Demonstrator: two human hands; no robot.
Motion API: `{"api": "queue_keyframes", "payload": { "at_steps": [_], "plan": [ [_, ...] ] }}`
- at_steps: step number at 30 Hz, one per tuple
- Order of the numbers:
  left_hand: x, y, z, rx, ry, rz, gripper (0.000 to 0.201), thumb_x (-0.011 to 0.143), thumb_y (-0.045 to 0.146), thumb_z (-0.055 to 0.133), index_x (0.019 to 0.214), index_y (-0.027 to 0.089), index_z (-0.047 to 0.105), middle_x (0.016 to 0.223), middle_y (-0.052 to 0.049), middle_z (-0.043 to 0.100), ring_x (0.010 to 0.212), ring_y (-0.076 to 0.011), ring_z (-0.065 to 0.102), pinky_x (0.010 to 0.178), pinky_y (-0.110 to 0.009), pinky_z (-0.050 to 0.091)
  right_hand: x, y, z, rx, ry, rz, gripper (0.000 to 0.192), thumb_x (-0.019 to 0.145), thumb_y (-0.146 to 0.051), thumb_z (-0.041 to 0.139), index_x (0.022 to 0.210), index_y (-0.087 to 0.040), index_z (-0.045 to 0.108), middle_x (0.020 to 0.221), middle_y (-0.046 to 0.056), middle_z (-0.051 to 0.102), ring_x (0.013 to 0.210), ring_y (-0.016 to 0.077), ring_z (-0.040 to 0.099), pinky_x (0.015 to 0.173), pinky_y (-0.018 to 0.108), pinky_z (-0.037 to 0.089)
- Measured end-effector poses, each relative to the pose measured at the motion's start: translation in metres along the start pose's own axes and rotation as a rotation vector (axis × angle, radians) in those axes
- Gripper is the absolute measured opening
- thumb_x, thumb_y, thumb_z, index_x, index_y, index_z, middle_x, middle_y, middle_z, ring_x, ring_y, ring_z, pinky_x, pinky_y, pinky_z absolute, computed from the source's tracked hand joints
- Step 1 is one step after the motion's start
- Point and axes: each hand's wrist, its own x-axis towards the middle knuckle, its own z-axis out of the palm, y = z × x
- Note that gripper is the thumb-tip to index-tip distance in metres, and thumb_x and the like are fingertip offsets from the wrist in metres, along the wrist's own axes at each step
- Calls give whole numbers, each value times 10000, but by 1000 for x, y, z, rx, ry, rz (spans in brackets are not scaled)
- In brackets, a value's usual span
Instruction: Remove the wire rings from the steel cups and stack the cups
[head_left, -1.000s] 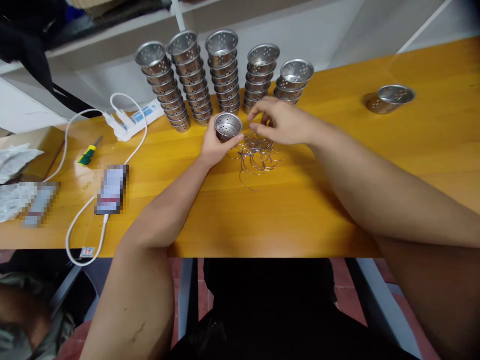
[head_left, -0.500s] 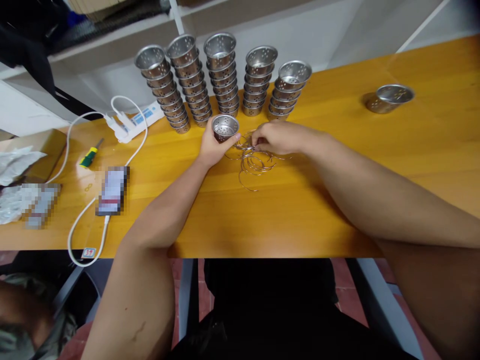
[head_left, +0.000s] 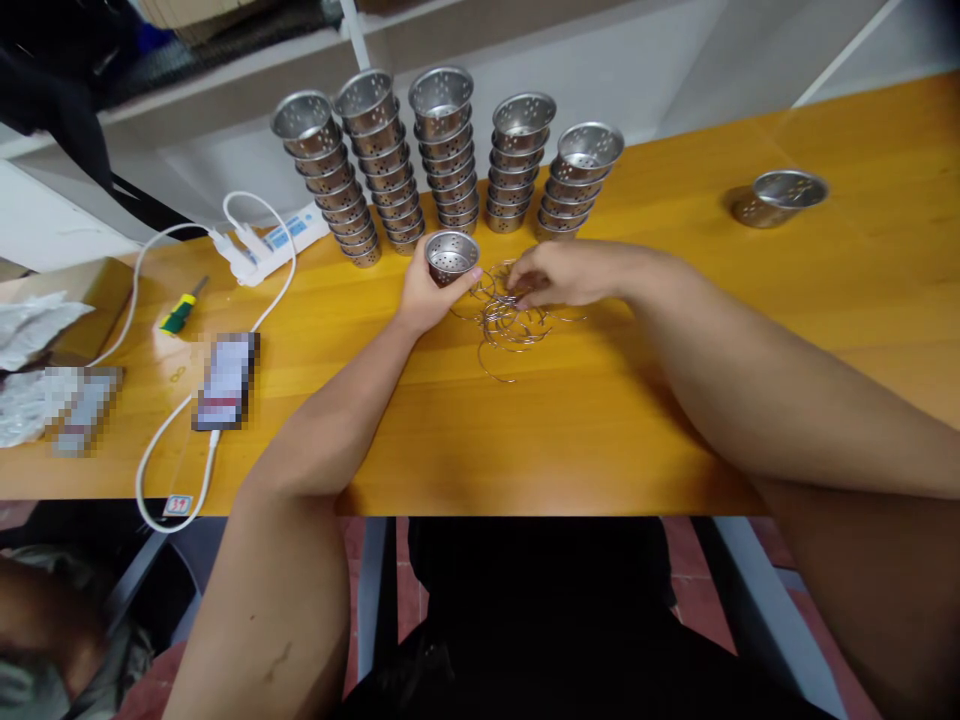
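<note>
My left hand (head_left: 426, 296) is wrapped round a perforated metal cup (head_left: 452, 256), holding it upright with its mouth facing up. Just right of that cup lies a loose tangle of thin metal wire rings (head_left: 517, 325) on the table. Over the back part of the tangle hangs my right hand (head_left: 559, 274), thumb and forefinger parted, fingertips at the wires. No wire shows lifted between those fingers. Behind both hands stand several stacks of the same perforated cups (head_left: 444, 150).
A single cup (head_left: 780, 197) lies tilted at the far right of the wooden table (head_left: 600, 430). To the left are a phone (head_left: 225, 382) on a white cable, a power strip (head_left: 277, 243), a screwdriver (head_left: 180, 312) and a cardboard box (head_left: 97, 305). Another person (head_left: 67, 630) shows at lower left.
The thumb and forefinger of my right hand have parted over the wire tangle, where they were pinched together before. My left hand and its cup have hardly moved.
</note>
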Motion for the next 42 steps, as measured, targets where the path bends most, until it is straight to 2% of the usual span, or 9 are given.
{"api": "queue_keyframes", "payload": {
  "at_steps": [8, 14, 17, 21, 28, 32, 36, 39, 42],
  "plan": [
    [-1, -3, 2, -4, -6, 22, 1080, 957, 1061, 942, 1640, 288, 624, 1526, -127, 805, 1434, -339, 857, 1383, -591, 685, 4, -3, 5, -24, -4, 6, 211, 1181, -198, 798, 1235, -255, 993, 1256, 88, 982, 1093, 331, 916, 1006, 445, 645],
    [0, -5, 0, -27, -32, 9, 1096, 945, 1050, 963, 1658, 290, 623, 1560, -145, 801, 1467, -357, 848, 1398, -619, 675, -6, 14, -13, 90, 120, -77, 158, 1224, -307, 870, 1242, -231, 1008, 1276, 131, 985, 1104, 350, 903, 1015, 460, 670],
    [0, -3, -1, -19, -77, -7, 1104, 949, 1065, 942, 1667, 289, 622, 1596, -156, 795, 1532, -378, 825, 1436, -649, 645, -16, 14, -26, 131, 184, -37, 132, 1200, -209, 884, 1266, -192, 997, 1240, 161, 972, 1056, 327, 868, 1027, 462, 642],
    [-1, 7, -1, -37, -100, -21, 1131, 918, 1095, 939, 1650, 285, 644, 1586, -155, 812, 1491, -366, 847, 1410, -638, 671, -25, 12, -35, 202, 247, 28, 253, 1212, -130, 819, 1410, -172, 970, 1187, 160, 945, 993, 296, 813, 991, 452, 620],
    [-2, 17, 0, -21, -72, -1, 1147, 904, 1080, 968, 1650, 265, 661, 1582, -166, 818, 1476, -365, 862, 1384, -624, 703, -22, 15, -31, 159, 280, -61, 119, 1201, -164, 846, 1155, -192, 952, 1307, 194, 902, 1110, 310, 795, 1091, 486, 601],
    [-2, 14, -1, -8, -79, 16, 1127, 926, 1058, 969, 1664, 271, 641, 1600, -179, 801, 1502, -375, 840, 1407, -653, 679, -25, 4, -31, 315, 330, -51, 132, 1204, -149, 834, 1280, -160, 941, 1156, 171, 885, 923, 248, 746, 923, 447, 608],
    [-2, 15, -1, 18, -61, 16, 1108, 914, 1047, 989, 1647, 284, 659, 1590, -166, 798, 1504, -377, 832, 1413, -648, 674, -22, -8, -23, 547, 424, -40, 89, 1214, -258, 867, 1272, -191, 870, 1047, 119, 835, 736, 202, 674, 773, 411, 615],
    [-2, 15, 0, 16, -61, 52, 1093, 940, 1034, 979, 1667, 288, 648, 1618, -166, 793, 1510, -369, 837, 1403, -626, 684, -13, -16, -10, 548, 466, -46, 212, 1228, -351, 839, 1393, -221, 868, 1079, 109, 822, 755, 219, 673, 796, 428, 643],
    [-3, 15, 2, 13, -75, 65, 1097, 944, 1013, 994, 1689, 291, 638, 1639, -166, 789, 1522, -371, 840, 1387, -608, 701, -3, -24, 3, 437, 477, -30, 335, 1252, -431, 763, 1475, -218, 896, 1158, 140, 838, 912, 288, 756, 900, 471, 674]
  ]
}}
